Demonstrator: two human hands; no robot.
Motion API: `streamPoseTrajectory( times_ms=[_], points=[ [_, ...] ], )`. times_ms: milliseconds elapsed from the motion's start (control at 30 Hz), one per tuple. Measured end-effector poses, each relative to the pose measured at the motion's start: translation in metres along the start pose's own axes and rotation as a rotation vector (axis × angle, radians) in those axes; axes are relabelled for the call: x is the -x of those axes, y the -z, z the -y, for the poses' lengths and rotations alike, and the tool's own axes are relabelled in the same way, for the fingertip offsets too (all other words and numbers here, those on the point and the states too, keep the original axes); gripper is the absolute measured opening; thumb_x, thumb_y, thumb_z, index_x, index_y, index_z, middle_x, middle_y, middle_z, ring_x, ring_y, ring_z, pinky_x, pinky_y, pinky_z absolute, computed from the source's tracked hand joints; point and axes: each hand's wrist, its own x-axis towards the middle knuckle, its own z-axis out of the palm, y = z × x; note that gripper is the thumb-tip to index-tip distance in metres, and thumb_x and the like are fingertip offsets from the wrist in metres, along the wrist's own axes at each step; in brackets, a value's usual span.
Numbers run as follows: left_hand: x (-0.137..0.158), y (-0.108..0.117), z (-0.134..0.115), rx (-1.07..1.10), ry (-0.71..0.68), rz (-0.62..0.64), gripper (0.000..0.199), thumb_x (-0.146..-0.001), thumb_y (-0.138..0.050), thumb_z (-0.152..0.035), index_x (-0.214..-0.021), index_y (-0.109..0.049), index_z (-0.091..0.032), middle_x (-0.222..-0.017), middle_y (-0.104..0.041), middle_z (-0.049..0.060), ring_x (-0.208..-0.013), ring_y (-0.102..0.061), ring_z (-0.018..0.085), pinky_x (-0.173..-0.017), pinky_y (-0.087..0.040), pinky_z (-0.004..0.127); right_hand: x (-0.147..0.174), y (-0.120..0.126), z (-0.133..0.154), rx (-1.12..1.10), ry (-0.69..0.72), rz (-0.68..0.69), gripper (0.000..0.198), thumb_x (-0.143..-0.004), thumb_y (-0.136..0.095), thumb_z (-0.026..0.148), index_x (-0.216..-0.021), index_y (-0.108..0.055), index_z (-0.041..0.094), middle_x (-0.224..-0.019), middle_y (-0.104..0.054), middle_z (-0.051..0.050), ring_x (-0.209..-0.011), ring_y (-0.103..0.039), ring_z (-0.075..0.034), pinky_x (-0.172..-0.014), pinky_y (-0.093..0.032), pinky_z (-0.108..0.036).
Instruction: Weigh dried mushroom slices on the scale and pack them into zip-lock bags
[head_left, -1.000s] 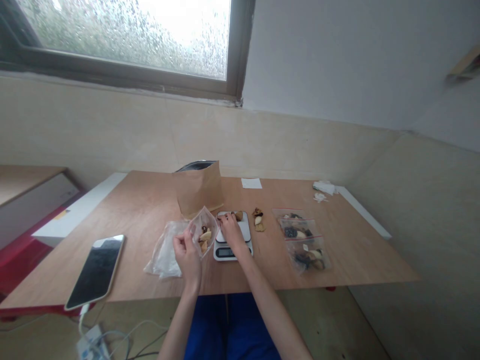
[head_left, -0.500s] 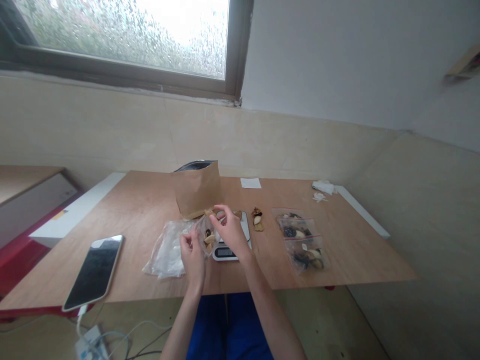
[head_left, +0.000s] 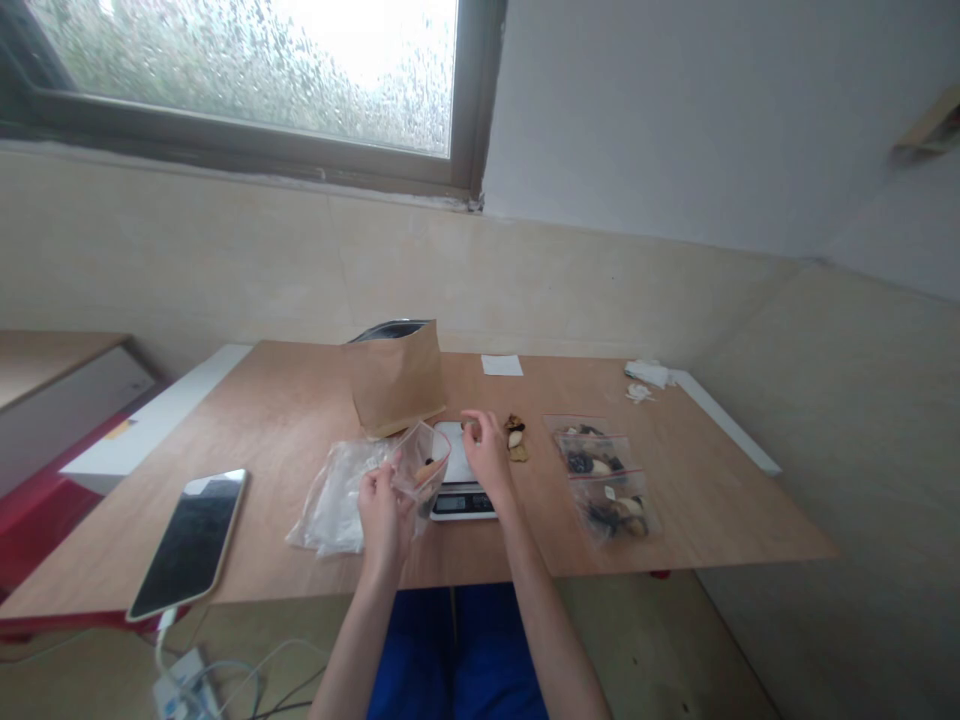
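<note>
My left hand [head_left: 384, 505] grips a small clear zip bag [head_left: 422, 450] by its side; its mouth is spread, and a few dried, mushroom-like pieces [head_left: 427, 472] lie inside. Over the white kitchen scale [head_left: 454, 455], my right hand [head_left: 486, 450] pinches at a small brownish dried piece, mostly hidden by the fingers. The scale's dark display [head_left: 454, 503] faces me, though its figures are unreadable. Right of the scale, several dried pieces [head_left: 515, 438] form a short row on the table. Flat clear bags [head_left: 334, 505] lie beneath and left of my left hand.
Behind the scale stands an open brown paper pouch [head_left: 397, 380]. Filled zip bags [head_left: 604, 480] overlap on the right. A phone [head_left: 191, 545] with a cable lies at the left edge, white paper [head_left: 501, 365] at the back, and crumpled white scraps [head_left: 646, 375] at the back right.
My right hand has left the bag's mouth and moved right, over the scale. A piece it held at the mouth is no longer in view there. The bag now tilts rightward, its mouth wider.
</note>
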Motion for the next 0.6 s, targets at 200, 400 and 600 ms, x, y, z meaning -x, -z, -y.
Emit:
streamPoseTrajectory(
  times_ms=[200, 400, 600],
  points=[
    [0.004, -0.001, -0.009, 0.082, 0.074, 0.008, 0.022, -0.067, -0.06, -0.032, -0.071, -0.045, -0.017, -0.11, -0.061, 0.009, -0.066, -0.061, 0.011, -0.046, -0.046, 0.02, 0.002, -0.011, -0.045, 0.365, 0.027, 0.155, 0.035, -0.077, -0.05, 0.011, -0.112, -0.056, 0.014, -0.113, -0.056, -0.014, -0.107, -0.048, -0.026, -0.094, -0.036, -0.044],
    [0.006, -0.004, -0.004, 0.061, -0.017, -0.003, 0.028, -0.07, -0.06, -0.038, -0.066, -0.04, -0.018, -0.099, -0.063, 0.005, -0.082, -0.062, 0.014, -0.055, -0.048, 0.021, 0.003, -0.011, -0.046, 0.239, -0.02, 0.09, 0.024, -0.077, -0.055, 0.015, -0.101, -0.062, 0.017, -0.094, -0.058, -0.009, -0.095, -0.053, -0.023, -0.087, -0.041, -0.038],
    [0.005, -0.002, 0.004, -0.172, -0.153, -0.036, 0.036, -0.066, -0.064, -0.049, -0.067, -0.045, -0.017, -0.068, -0.055, -0.003, -0.055, -0.052, 0.008, -0.044, -0.037, 0.016, 0.001, 0.013, 0.009, -0.122, -0.088, 0.026, 0.023, -0.076, -0.055, 0.016, -0.098, -0.062, 0.019, -0.089, -0.053, -0.004, -0.071, -0.056, -0.013, -0.068, -0.049, -0.026]
  ],
)
